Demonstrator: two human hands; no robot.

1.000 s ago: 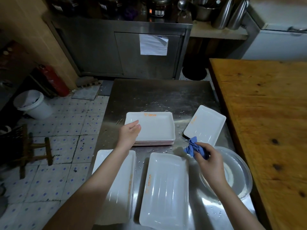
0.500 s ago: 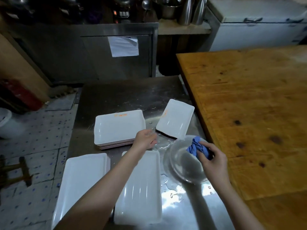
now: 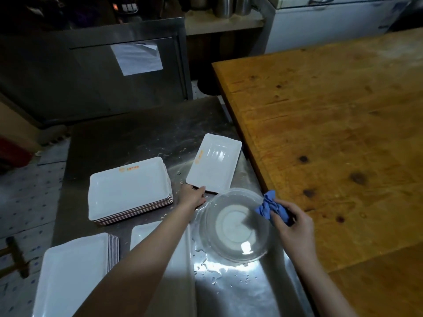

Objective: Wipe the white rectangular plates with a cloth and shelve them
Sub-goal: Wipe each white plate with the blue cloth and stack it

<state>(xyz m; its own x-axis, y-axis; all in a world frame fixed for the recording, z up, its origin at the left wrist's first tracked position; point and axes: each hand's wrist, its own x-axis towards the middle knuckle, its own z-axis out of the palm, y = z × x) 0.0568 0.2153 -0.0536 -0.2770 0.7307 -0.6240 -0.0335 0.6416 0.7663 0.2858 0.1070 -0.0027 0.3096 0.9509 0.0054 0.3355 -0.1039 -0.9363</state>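
The wooden table [image 3: 332, 138] is filling the right side of the view, with its edge running just beside the wet steel counter [image 3: 142, 138]. On the counter, a stack of plates [image 3: 129, 189] is sitting left of centre, a second stack [image 3: 75, 271] is lying at the near left corner, and another plate [image 3: 180, 271] is lying between that stack and a clear glass bowl [image 3: 235, 225], partly hidden by the left forearm. A single plate [image 3: 215, 163] is resting at an angle at the far right of the counter, just beyond the bowl. The left hand [image 3: 193, 196] is reaching to the near edge of this single plate, fingers curled at its rim; whether they are gripping it cannot be told. The right hand [image 3: 294, 227] is clenching a crumpled blue cloth [image 3: 270, 208] over the right rim of the bowl.
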